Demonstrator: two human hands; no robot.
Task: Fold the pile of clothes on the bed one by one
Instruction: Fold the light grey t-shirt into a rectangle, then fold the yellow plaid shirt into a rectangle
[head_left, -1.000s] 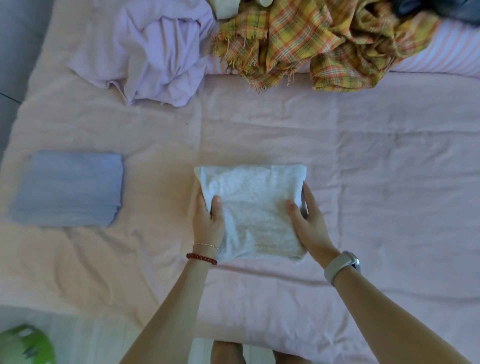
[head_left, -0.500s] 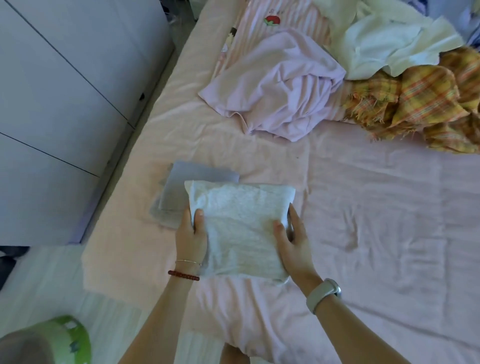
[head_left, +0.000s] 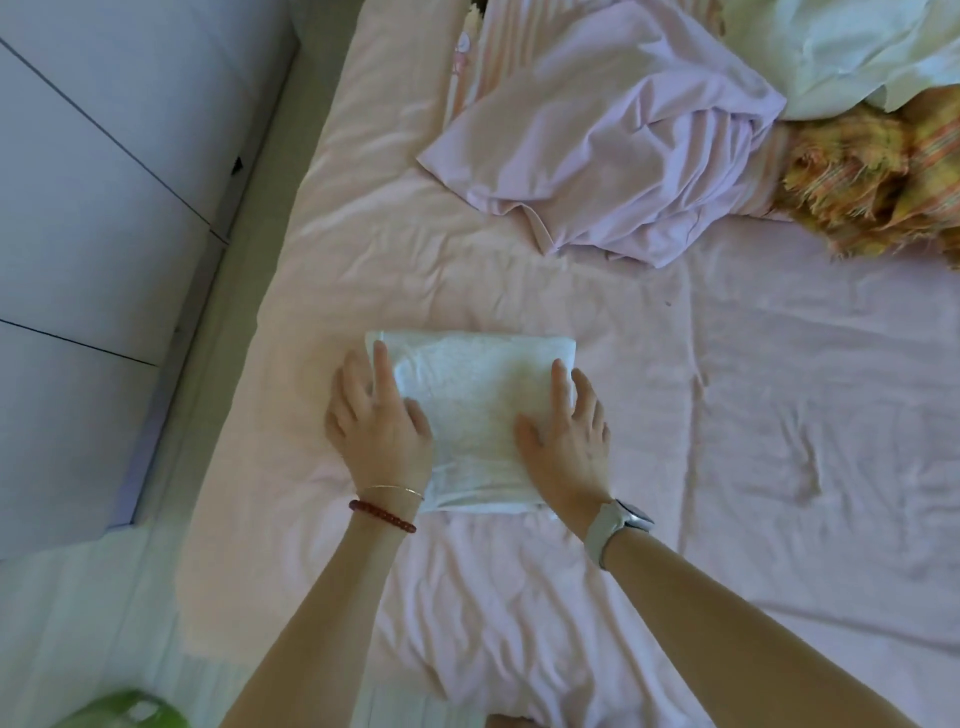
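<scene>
both hands flat, fingers nearly straight, pressing not gripping: left hand (head_left: 376, 428) on the 9 o'clock edge of the folded white cloth (head_left: 475, 415), right hand (head_left: 569, 436) on the 3 o'clock edge. the cloth sits between them near the bed (head_left: 779, 415) edge, long axis 9–3. next candidate, the lilac garment (head_left: 613, 150), lies crumpled toward 1 o'clock, probably nearer the right hand, with no clear axis.

A pink-sheeted bed (head_left: 779, 415) stands beside pale grey cabinet panels (head_left: 104, 234) on a light floor (head_left: 78, 623).
</scene>
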